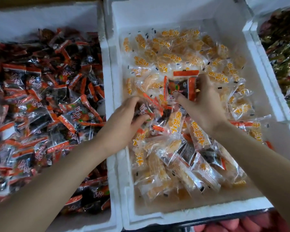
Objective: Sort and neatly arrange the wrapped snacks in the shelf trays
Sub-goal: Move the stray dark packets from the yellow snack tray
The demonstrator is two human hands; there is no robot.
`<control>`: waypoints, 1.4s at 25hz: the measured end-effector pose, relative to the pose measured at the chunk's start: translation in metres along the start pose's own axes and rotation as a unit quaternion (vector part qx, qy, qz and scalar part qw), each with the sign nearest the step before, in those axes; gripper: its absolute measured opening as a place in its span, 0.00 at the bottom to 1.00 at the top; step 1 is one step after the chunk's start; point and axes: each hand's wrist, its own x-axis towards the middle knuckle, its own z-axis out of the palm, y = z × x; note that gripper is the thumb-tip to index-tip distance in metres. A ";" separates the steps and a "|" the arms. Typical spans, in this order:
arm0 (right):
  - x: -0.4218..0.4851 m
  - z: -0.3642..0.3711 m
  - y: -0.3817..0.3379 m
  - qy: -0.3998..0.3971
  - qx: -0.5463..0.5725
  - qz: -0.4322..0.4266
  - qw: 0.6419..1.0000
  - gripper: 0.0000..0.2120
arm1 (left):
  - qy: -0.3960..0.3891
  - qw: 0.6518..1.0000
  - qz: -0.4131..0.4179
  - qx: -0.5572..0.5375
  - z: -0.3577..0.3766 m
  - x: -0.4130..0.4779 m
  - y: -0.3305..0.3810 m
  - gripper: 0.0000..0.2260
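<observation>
Our left forearm [49, 181] and right forearm [258, 156] reach in from the near edge, each grip closed round a dark wrapped snack.

Our right grip [203, 104] has fingers and thumb curled round a dark packet with red ends [179, 88], held upright over the pile. Our left grip [122, 121] pinches another dark red-edged packet [145, 111] low in the heap. Both work in the middle white foam tray [114, 81], filled mostly with clear yellow-lettered packets [174, 57], with a few stray dark ones [189, 151] mixed in nearer us. Just beside it on the left, a second foam tray [40, 19] is heaped with dark red-edged packets of the same kind [40, 91]. Off to the right lie green and dark wrapped goods [283, 56].
</observation>
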 end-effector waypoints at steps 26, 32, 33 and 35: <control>-0.046 0.074 -0.032 -0.079 -0.203 -0.357 0.908 0.14 | 0.120 0.970 0.000 0.210 -0.043 -0.063 -0.038 0.18; -0.041 -0.003 0.048 -0.183 -0.393 -0.308 0.847 0.17 | 0.004 0.984 0.065 0.166 0.027 -0.027 -0.003 0.15; -0.038 -0.008 0.054 -0.184 -0.401 -0.295 0.848 0.18 | -0.019 0.987 0.046 0.151 0.034 -0.020 0.002 0.16; -0.029 -0.021 0.062 -0.171 -0.407 -0.254 0.861 0.20 | -0.065 0.988 -0.011 0.143 0.049 -0.007 0.012 0.19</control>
